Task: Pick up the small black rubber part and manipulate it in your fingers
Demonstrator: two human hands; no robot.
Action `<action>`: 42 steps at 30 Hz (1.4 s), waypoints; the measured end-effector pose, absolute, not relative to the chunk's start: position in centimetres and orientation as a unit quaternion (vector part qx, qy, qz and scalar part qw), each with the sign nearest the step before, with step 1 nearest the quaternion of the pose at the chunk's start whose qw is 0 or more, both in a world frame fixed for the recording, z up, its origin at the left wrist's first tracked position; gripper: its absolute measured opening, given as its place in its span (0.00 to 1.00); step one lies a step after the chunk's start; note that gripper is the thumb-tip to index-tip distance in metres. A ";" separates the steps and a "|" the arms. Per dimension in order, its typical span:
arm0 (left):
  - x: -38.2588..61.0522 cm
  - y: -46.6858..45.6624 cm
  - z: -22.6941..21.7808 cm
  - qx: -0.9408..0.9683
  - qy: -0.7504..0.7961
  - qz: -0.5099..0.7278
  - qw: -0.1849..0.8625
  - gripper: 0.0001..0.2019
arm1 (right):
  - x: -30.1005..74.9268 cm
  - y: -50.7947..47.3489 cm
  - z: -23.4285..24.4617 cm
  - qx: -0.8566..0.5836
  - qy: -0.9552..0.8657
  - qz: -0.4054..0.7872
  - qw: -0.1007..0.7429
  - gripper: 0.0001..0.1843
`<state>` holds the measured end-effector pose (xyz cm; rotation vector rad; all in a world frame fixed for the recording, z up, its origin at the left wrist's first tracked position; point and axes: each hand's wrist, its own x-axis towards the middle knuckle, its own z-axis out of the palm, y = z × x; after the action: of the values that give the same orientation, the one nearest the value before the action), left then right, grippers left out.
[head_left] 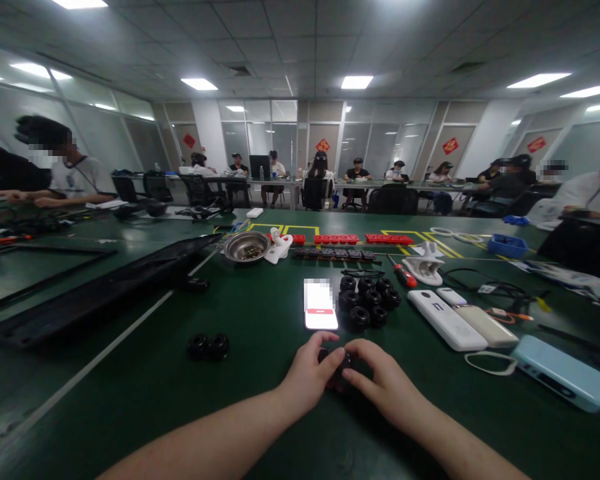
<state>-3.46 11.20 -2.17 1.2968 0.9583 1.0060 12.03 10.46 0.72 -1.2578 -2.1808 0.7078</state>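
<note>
Close to my body, both hands meet around a small black part point(347, 360), mostly covered by my fingers, so its exact kind is hidden. My left hand point(311, 367) closes on it from the left, thumb pressed along it. From the other side, my right hand point(380, 373) curls its thumb and fingers against the same part. Just beyond them lies a phone point(321, 320) with a lit screen. Several black toy wheels point(361, 316) are bunched to the right of the phone. Two more black wheels point(209, 346) sit together at the left.
A metal bowl point(245, 248) holds small fasteners. Behind the wheels are red strips point(336, 239), a black strip point(335, 255) and a screwdriver point(405, 274). Power banks point(443, 320) and a light-blue box point(563, 373) lie right; a long black panel point(105, 287) spans the left. People sit around.
</note>
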 end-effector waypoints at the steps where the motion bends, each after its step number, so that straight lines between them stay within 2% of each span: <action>1: -3.5 11.3 -2.2 0.554 0.413 0.432 0.580 0.19 | 12.0 10.4 0.7 -0.460 -0.804 0.264 0.269 0.12; 3: -3.6 11.2 -2.1 0.557 0.419 0.440 0.566 0.18 | 11.9 10.3 0.5 -0.454 -0.802 0.268 0.280 0.17; 6: -3.6 10.9 -1.6 0.564 0.414 0.444 0.559 0.16 | 12.0 10.2 0.4 -0.463 -0.799 0.268 0.274 0.20; 11: -3.4 10.7 -1.2 0.558 0.416 0.436 0.571 0.16 | 12.2 10.3 0.7 -0.490 -0.801 0.249 0.237 0.14; 14: -3.3 10.9 -1.3 0.554 0.435 0.431 0.565 0.17 | 12.2 10.2 0.8 -0.480 -0.804 0.242 0.254 0.07; 18: -3.3 11.3 -1.7 0.562 0.427 0.422 0.569 0.18 | 12.2 10.1 0.7 -0.463 -0.795 0.252 0.299 0.16; 22: -3.4 11.1 -1.8 0.562 0.416 0.447 0.557 0.17 | 12.2 10.1 0.6 -0.465 -0.791 0.263 0.298 0.20; 29: -3.4 10.9 -1.8 0.543 0.406 0.450 0.581 0.18 | 12.1 10.6 0.5 -0.443 -0.811 0.259 0.281 0.09; 36: -3.5 11.1 -2.2 0.540 0.412 0.455 0.576 0.17 | 11.8 10.2 0.6 -0.448 -0.797 0.281 0.292 0.16; 39: -3.4 10.9 -1.8 0.536 0.408 0.452 0.585 0.18 | 11.8 10.0 0.7 -0.461 -0.799 0.278 0.268 0.14; 42: -3.5 10.8 -1.3 0.576 0.429 0.443 0.536 0.17 | 11.8 10.1 0.7 -0.468 -0.807 0.260 0.249 0.11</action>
<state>-3.50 10.79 -1.32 1.3722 1.0222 1.0539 11.82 10.09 0.69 -1.2737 -2.1995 0.7076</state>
